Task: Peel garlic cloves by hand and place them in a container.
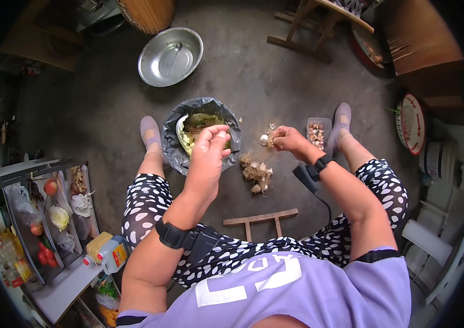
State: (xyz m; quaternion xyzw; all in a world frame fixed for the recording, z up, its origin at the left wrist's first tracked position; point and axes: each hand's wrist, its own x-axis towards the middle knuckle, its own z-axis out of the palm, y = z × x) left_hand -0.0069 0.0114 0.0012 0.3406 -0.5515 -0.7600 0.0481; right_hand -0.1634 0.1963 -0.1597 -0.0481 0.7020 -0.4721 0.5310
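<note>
My left hand (210,145) hangs over a bin lined with a grey plastic bag (169,150). Its thumb and fingers are drawn together; anything between them is too small to make out. Inside the bag lie pale green leaves (185,142) and dry brown scraps. To the right, my right hand (295,143) pinches a garlic bulb (265,140) with dry, straw-coloured strands. Below and between the hands, a heap of garlic bulbs with dry roots (257,174) rests on the floor. Beside my right hand stands a clear plastic box of garlic cloves (317,133).
A metal basin (171,57) sits beyond the bin. A wooden frame (259,218) is between my legs. At left are a shelf rack of vegetables (51,218) and plastic jugs (106,252); at right, a red-and-white enamel basin (411,123). A wooden chair (319,27) stands far right.
</note>
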